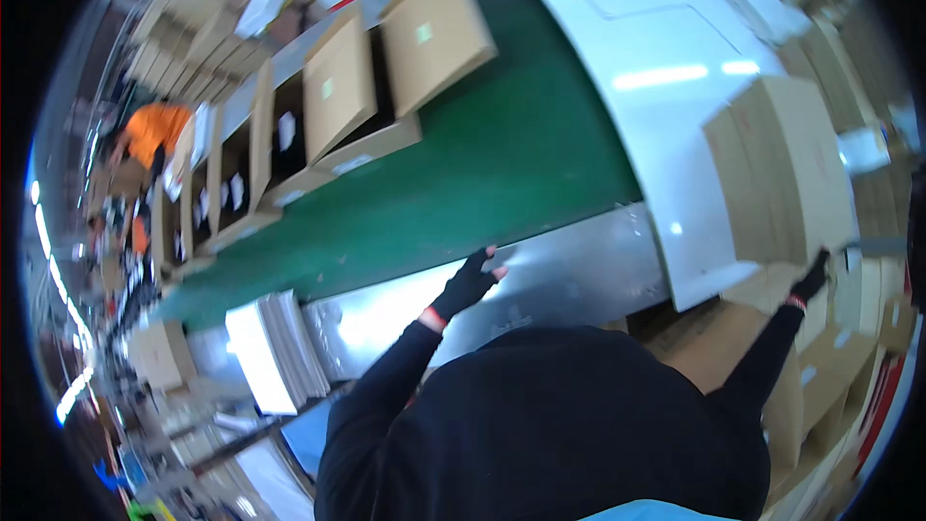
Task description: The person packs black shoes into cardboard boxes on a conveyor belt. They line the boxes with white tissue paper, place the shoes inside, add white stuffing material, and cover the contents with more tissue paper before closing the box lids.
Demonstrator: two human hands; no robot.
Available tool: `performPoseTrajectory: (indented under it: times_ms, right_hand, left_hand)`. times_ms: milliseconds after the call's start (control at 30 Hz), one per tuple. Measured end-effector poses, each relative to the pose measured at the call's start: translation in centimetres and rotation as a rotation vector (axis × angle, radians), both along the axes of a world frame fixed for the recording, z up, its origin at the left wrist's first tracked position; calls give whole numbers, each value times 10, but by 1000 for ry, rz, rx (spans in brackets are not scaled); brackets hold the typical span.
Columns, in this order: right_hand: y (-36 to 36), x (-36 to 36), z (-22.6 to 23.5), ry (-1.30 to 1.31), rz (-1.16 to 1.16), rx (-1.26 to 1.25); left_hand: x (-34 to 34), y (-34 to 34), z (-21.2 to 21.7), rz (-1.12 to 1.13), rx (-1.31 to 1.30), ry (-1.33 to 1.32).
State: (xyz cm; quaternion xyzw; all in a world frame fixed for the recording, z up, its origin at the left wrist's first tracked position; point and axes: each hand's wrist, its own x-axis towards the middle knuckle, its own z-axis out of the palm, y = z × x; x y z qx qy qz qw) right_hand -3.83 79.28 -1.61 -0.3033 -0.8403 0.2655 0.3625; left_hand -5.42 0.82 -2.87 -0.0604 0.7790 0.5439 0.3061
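Left hand [468, 285]: in a black glove with bare fingertips; held over the metal ledge [588, 260], near the edge of the green belt [550, 125]; released, with thumb and fingers apart; touching metal or just above, cannot tell.
Right hand [812, 278]: also black-gloved; stretched far out to the right, close to the lower corner of the carton [772, 164]; too small and blurred to tell whether clenched, released or grasping.
Carton: brown; at the right, on or against the white table [637, 48], cannot tell which; well apart from the left hand.
Grey bar [880, 247]: just past the right hand; touching or apart, cannot tell.
Ledge: shiny; running along the near side of the belt, in front of the body.
Belt: between ledge and open boxes [434, 39].
Open boxes: brown; in a row along the far side, with lids raised; dark inside, with white pieces in some.
Paper stack [275, 352]: white; by the left end of the ledge.
Person in orange [154, 130]: at far left, beyond the row.
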Motion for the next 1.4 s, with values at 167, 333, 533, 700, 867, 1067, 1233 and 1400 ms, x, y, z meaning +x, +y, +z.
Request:
performPoseTrajectory:
  times_ms: [167,333,533,700,867,1067,1233,1400]
  right_hand:
    - [-107,-39,62,132,-277,816]
    - [-263,-33,118,56,21,811]
    - [-396,-25,108,-50,388,497]
    - [-525,-30,128,-70,754,361]
    - [-637,-22,188,-88,1255,357]
    - [-651,16,148,-465,1559,135]
    - [-652,61,100,-732,1730,14]
    - [-667,80,51,-604,1861,218]
  left_hand:
    - [-55,-135,-35,190,-471,436]
    - [-159,-216,1,185,-892,718]
    - [-224,-260,-55,-4,-1002,828]
    - [-169,-192,12,29,-746,738]
    - [1,-138,47,-90,-613,680]
    - [132,-127,51,-45,-383,462]
    - [98,-114,117,265,-598,854]
    - [62,-72,80,-18,-855,628]
